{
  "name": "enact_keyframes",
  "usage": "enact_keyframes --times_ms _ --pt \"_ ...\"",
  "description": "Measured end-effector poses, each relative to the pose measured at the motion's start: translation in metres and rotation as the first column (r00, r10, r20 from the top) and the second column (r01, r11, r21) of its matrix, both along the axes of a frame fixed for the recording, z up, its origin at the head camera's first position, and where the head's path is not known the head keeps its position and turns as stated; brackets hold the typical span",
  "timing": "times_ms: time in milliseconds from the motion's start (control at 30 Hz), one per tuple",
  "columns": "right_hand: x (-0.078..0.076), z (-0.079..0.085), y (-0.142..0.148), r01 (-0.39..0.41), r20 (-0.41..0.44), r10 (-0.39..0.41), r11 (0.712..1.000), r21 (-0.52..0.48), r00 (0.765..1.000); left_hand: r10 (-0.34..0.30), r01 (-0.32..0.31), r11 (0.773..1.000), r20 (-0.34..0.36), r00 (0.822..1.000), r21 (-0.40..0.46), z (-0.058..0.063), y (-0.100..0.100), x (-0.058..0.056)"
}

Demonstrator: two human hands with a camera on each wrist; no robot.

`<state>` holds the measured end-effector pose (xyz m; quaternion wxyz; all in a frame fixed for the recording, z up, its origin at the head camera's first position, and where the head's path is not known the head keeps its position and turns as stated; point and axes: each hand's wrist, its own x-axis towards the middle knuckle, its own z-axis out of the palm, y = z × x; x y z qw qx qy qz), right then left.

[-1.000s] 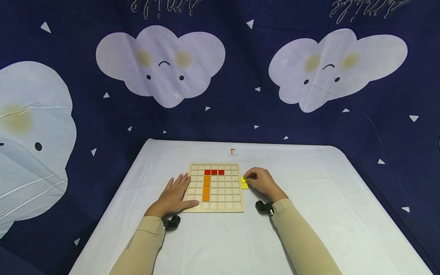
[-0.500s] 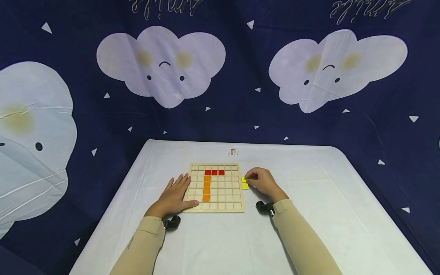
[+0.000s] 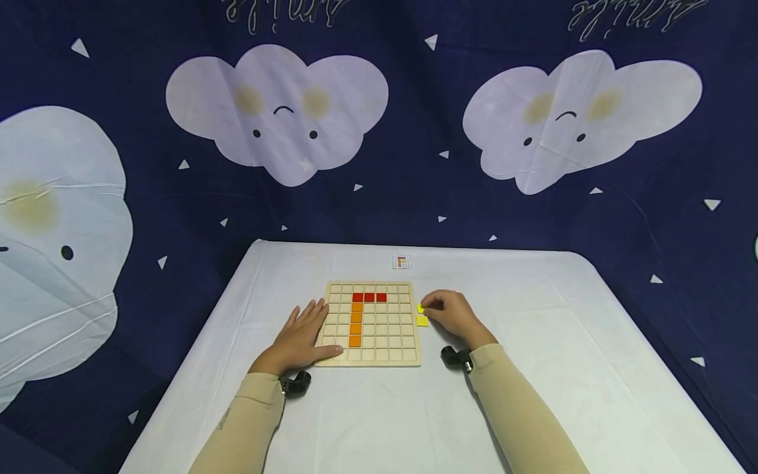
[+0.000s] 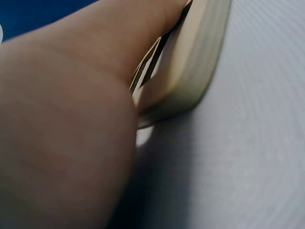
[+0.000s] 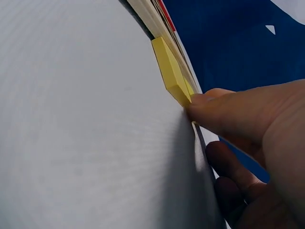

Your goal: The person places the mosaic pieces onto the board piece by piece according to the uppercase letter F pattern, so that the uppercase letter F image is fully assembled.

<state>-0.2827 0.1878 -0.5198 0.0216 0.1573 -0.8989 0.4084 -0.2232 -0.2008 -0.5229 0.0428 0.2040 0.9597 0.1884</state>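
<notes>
A wooden grid board [image 3: 381,361] lies flat on the table with red tiles [image 3: 370,297] in a short row and orange tiles [image 3: 355,328] in a column below. My left hand [image 3: 299,337] rests spread on the board's left edge, its thumb over the near corner. My right hand [image 3: 453,313] pinches the farther yellow tile [image 3: 420,308] beside the board's right edge, its fingertips partly covering it. A nearer yellow tile [image 3: 422,321] lies against that edge. In the right wrist view, the thumb is close to the yellow tile [image 5: 167,69]; the fingers behind are partly hidden.
A small printed card [image 3: 401,262] with a coloured grid pattern lies beyond the board. The table has a white cloth [image 3: 533,296]. A dark blue curtain [image 3: 408,197] with clouds hangs behind it. Each wrist wears a black camera [image 3: 454,357].
The farther yellow tile has shifted slightly away from the nearer one, widening the gap between them. My right hand has barely moved, and the left hand stays on the board.
</notes>
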Motion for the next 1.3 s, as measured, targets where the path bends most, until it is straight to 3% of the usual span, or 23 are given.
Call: enact_keyframes --times_ms 633,933,1300 --pt "0.000 -0.002 0.000 0.012 -0.068 -0.007 0.998 0.069 0.998 -0.010 0.011 1.000 -0.020 1.000 0.017 -0.002 -0.001 0.000" --pt "0.001 0.002 0.001 -0.001 -0.056 0.005 0.998 0.070 0.998 -0.010 0.010 1.000 0.000 1.000 -0.002 0.002 0.000 0.000" --pt "0.005 0.011 -0.009 -0.048 -0.117 0.051 0.998 0.028 0.992 -0.008 0.008 1.000 -0.005 1.000 -0.003 0.000 -0.001 -0.001"
